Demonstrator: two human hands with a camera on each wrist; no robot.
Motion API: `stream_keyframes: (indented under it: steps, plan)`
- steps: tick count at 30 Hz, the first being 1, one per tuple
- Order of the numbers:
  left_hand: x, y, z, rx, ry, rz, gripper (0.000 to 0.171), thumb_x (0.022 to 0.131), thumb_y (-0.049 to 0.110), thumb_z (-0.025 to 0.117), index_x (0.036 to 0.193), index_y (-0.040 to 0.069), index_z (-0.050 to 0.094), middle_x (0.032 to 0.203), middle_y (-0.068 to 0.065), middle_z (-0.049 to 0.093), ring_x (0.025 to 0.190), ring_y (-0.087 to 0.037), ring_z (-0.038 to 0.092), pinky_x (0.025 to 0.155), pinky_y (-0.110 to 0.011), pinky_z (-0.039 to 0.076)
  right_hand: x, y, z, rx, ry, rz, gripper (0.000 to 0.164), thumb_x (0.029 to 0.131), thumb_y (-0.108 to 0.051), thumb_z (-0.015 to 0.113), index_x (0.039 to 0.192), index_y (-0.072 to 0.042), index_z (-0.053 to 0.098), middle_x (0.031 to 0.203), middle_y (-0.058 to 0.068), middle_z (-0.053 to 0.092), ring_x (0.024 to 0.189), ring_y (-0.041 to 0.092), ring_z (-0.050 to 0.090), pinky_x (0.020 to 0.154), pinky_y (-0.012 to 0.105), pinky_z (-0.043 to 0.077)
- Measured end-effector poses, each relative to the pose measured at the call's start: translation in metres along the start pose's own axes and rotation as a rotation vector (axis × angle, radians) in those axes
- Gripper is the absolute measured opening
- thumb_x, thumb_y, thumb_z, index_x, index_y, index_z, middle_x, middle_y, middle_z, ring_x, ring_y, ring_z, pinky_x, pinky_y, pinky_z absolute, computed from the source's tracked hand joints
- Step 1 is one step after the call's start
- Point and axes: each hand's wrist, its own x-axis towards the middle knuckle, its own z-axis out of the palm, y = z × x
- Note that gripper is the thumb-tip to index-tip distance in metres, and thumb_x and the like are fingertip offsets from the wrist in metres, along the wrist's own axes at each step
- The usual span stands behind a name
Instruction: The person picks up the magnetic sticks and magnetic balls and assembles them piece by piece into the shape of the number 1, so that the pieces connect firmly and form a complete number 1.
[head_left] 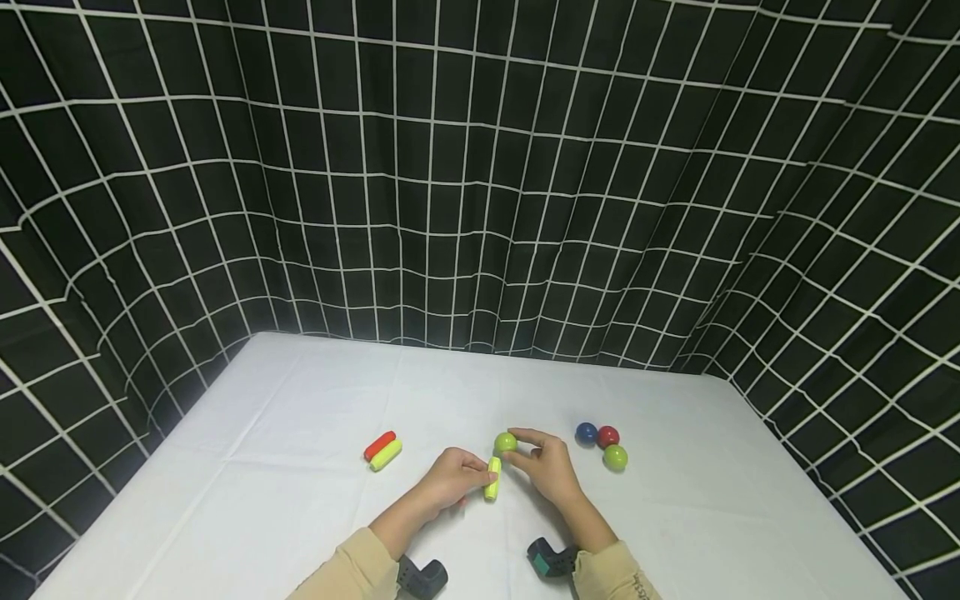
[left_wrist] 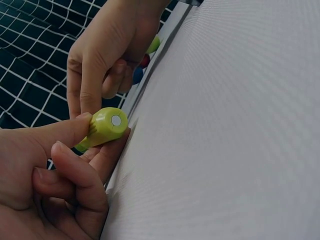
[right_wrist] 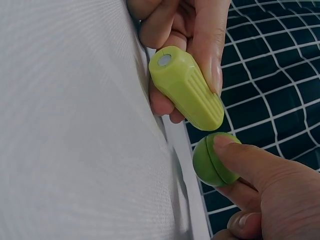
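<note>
On a white tabletop (head_left: 225, 500), my left grip (head_left: 459, 475) pinches a yellow-green stick (head_left: 492, 481) between thumb and fingers, while my right grip (head_left: 551, 467) pinches a green ball (head_left: 506, 444). The stick points away from me, its far end just beside the ball; I cannot tell whether the two touch. A pale disc (right_wrist: 164, 60) sits in the stick's near end.

The step in hand looks like bringing ball and stick end together. To do it well, I should hold the stick steady by its sides, leave its far end clear of my fingers, and meet it squarely with the ball. A light, even pinch seems best, as a smooth ball could slip.

To my left, a red stick (head_left: 379, 445) and a second yellow-green stick (head_left: 386, 455) lie side by side. To my right, blue (head_left: 587, 433), red (head_left: 608, 437) and green balls (head_left: 616, 457) cluster.
</note>
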Motion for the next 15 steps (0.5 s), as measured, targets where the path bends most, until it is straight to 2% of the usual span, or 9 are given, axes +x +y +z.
stream_keyframes:
  steps: [2, 6, 8, 15]
  plan:
    - [-0.0001, 0.0004, 0.0003, 0.000, 0.000, -0.001, 0.030, 0.082, 0.026, 0.068, 0.094, -0.001, 0.068, 0.058, 0.004, 0.058, 0.039, -0.002, 0.036, 0.040, -0.015, 0.031, 0.0000, -0.0003, -0.0002, 0.009, -0.003, -0.006, 0.036, 0.075, -0.021, 0.076, 0.108, -0.010, 0.068, 0.115, 0.012, 0.066, 0.069, 0.002, 0.049, 0.054, 0.015, 0.041]
    - [0.0002, 0.0005, 0.0009, 0.004, 0.001, -0.002, 0.029, 0.082, 0.026, 0.068, 0.093, -0.001, 0.068, 0.055, 0.005, 0.055, 0.038, -0.002, 0.035, 0.040, -0.014, 0.030, 0.0002, -0.0013, -0.0005, 0.052, -0.022, -0.009, 0.037, 0.075, -0.021, 0.077, 0.108, -0.008, 0.068, 0.113, 0.013, 0.067, 0.045, 0.002, 0.033, 0.044, 0.017, 0.032]
    - [0.0001, 0.0007, 0.0010, 0.004, 0.002, -0.001, 0.029, 0.082, 0.026, 0.068, 0.093, -0.001, 0.068, 0.055, 0.005, 0.055, 0.039, -0.002, 0.035, 0.040, -0.014, 0.031, -0.0001, -0.0018, -0.0006, 0.060, -0.030, -0.020, 0.037, 0.075, -0.021, 0.076, 0.109, -0.008, 0.068, 0.113, 0.014, 0.067, 0.040, 0.000, 0.030, 0.042, 0.017, 0.030]
    - [-0.0005, 0.0014, 0.0009, 0.007, 0.002, 0.007, 0.030, 0.082, 0.026, 0.068, 0.093, -0.002, 0.068, 0.059, 0.003, 0.060, 0.040, -0.003, 0.035, 0.042, -0.016, 0.032, -0.0006, -0.0044, -0.0009, 0.059, -0.033, -0.022, 0.037, 0.075, -0.021, 0.077, 0.109, -0.008, 0.068, 0.112, 0.013, 0.067, 0.040, -0.001, 0.029, 0.041, 0.016, 0.028]
